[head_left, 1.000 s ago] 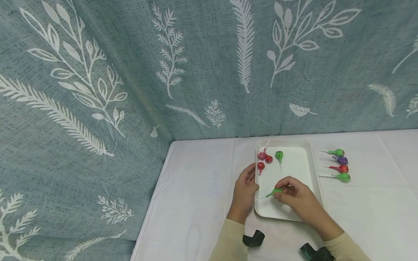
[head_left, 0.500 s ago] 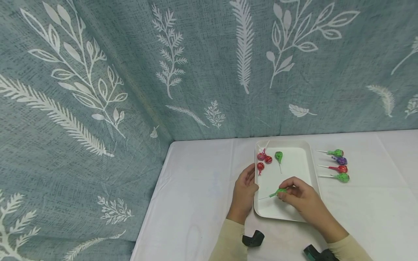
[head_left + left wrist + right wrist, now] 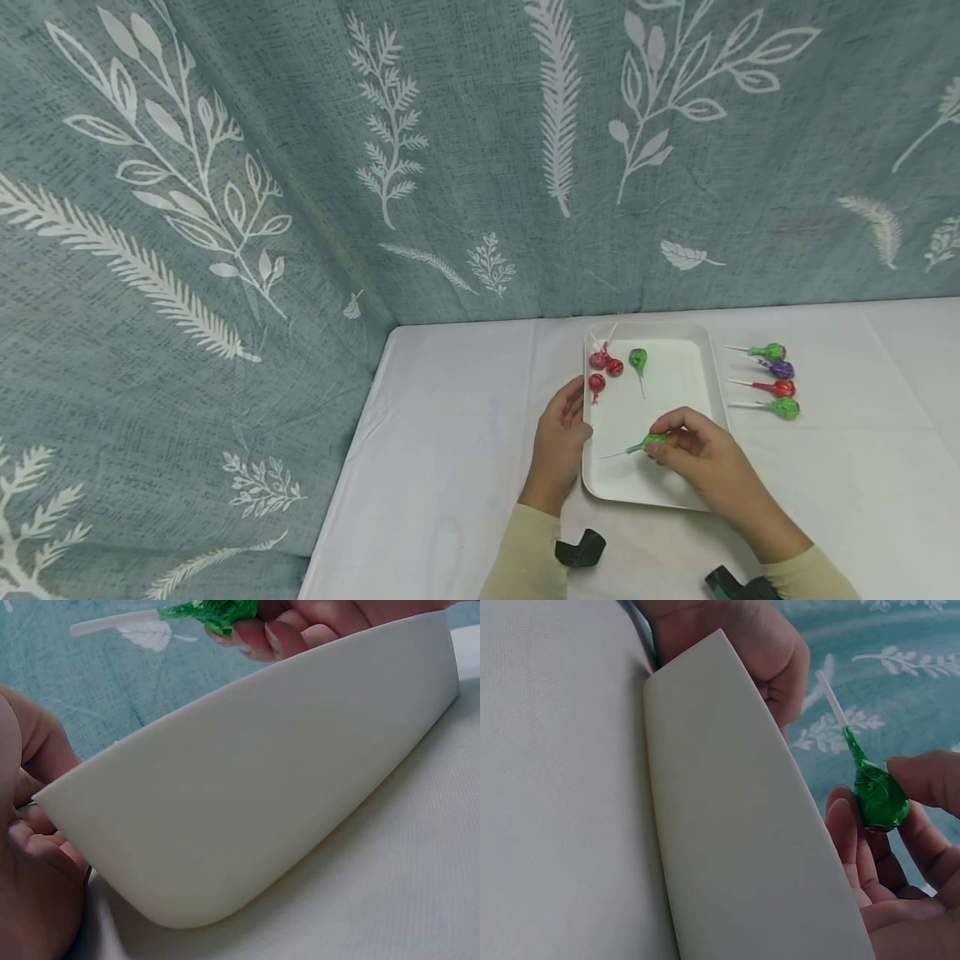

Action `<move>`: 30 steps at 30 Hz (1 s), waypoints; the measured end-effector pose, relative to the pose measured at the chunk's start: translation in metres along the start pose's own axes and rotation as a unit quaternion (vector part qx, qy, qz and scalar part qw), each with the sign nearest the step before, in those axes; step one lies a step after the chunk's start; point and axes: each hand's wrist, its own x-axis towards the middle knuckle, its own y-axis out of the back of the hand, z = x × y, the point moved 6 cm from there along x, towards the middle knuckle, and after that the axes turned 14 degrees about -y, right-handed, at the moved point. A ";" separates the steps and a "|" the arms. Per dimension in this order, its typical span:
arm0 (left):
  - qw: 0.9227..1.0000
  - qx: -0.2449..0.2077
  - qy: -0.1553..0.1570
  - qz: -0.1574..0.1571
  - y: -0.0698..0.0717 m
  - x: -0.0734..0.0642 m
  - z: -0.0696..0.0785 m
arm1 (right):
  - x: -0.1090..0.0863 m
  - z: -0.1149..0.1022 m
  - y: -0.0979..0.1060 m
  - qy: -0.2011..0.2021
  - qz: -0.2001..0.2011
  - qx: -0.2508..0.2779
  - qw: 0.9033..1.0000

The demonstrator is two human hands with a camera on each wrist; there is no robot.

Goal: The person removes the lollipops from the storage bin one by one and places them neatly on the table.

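My right hand (image 3: 701, 454) pinches a green-wrapped lollipop (image 3: 881, 796) by its head between thumb and fingers, over the near part of a white tray (image 3: 686, 375). The lollipop's white stick points left in the head view. At the tray's left side, my left hand (image 3: 558, 450) grips the wall, its thumb by the rim. Inside the tray at the far left lie a pinkish lollipop (image 3: 597, 360) and two red lollipops, one (image 3: 615, 367) beside it and one (image 3: 596, 383) nearer. A green lollipop (image 3: 637, 360) lies to their right, stick toward me.
Right of the tray, a column of lollipops lies on the white cloth: green (image 3: 772, 352), purple (image 3: 782, 369), red (image 3: 784, 388) and another green (image 3: 786, 407), sticks pointing left. A leaf-patterned blue-green curtain (image 3: 465, 167) hangs behind and to the left of the table.
My right hand has shifted slightly rightward over the tray, carrying the green lollipop. The left hand and the tray stay in place.
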 end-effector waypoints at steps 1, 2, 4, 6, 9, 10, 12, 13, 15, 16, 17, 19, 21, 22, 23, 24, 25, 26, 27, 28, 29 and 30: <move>1.000 0.000 0.000 0.000 0.000 0.000 0.000 | 0.000 0.000 0.001 0.000 0.002 -0.002 1.000; 1.000 0.002 0.001 0.000 0.000 0.000 0.000 | -0.001 0.000 0.002 0.000 0.003 -0.003 1.000; 1.000 0.004 0.001 0.000 0.000 0.000 0.000 | -0.001 0.000 0.004 0.000 0.007 -0.004 1.000; 1.000 0.007 0.001 0.001 0.000 0.000 0.000 | -0.001 -0.001 0.007 0.001 0.011 -0.004 1.000; 1.000 0.011 0.003 0.002 0.000 0.000 0.000 | -0.003 -0.003 0.012 0.000 0.017 -0.002 1.000; 1.000 0.010 0.003 0.002 0.000 0.000 0.000 | -0.003 -0.003 0.014 0.000 0.019 -0.002 1.000; 1.000 0.008 0.003 0.002 0.000 0.000 0.000 | -0.004 -0.004 0.018 0.000 0.022 0.001 1.000; 1.000 0.005 0.003 0.002 0.000 0.000 0.000 | -0.005 -0.005 0.021 0.001 0.024 0.002 1.000; 1.000 0.001 0.001 0.001 0.000 0.001 0.000 | -0.006 -0.006 0.025 0.003 0.026 0.004 1.000; 1.000 -0.001 0.000 0.001 0.000 0.001 0.000 | -0.006 -0.007 0.026 0.005 0.027 0.005 1.000; 1.000 -0.003 -0.002 0.001 0.000 0.001 0.000 | -0.006 -0.007 0.028 0.008 0.027 0.008 1.000; 1.000 -0.007 -0.005 0.002 0.000 0.001 0.000 | -0.007 -0.008 0.030 0.011 0.029 0.008 0.999; 1.000 -0.012 -0.009 0.002 0.000 0.001 0.000 | -0.007 -0.007 0.032 0.010 0.031 0.013 0.999; 1.000 -0.014 -0.011 0.001 0.000 0.001 0.000 | -0.006 -0.006 0.033 0.008 0.033 0.013 0.999; 1.000 -0.016 -0.012 0.000 0.000 0.001 0.000 | -0.006 -0.006 0.035 0.009 0.037 0.014 0.999; 1.000 -0.018 -0.013 0.000 0.000 0.001 -0.001 | -0.006 -0.005 0.036 0.008 0.042 0.013 0.999; 1.000 -0.019 -0.013 0.000 0.000 0.001 -0.001 | -0.005 -0.004 0.038 0.006 0.046 0.013 0.999; 1.000 -0.021 -0.014 -0.001 0.000 0.001 -0.001 | -0.005 -0.003 0.040 0.005 0.051 0.013 0.999; 1.000 -0.022 -0.014 -0.001 0.000 0.001 -0.001 | -0.005 -0.002 0.042 0.004 0.057 0.010 0.998; 1.000 -0.021 -0.012 0.000 0.000 0.001 -0.001 | -0.005 0.000 0.044 0.003 0.063 0.007 0.998; 1.000 -0.019 -0.010 0.001 0.000 0.001 -0.001 | -0.005 0.001 0.046 0.000 0.069 0.004 0.998; 1.000 -0.018 -0.008 0.002 0.000 0.001 -0.001 | -0.005 0.003 0.049 -0.006 0.076 0.000 0.997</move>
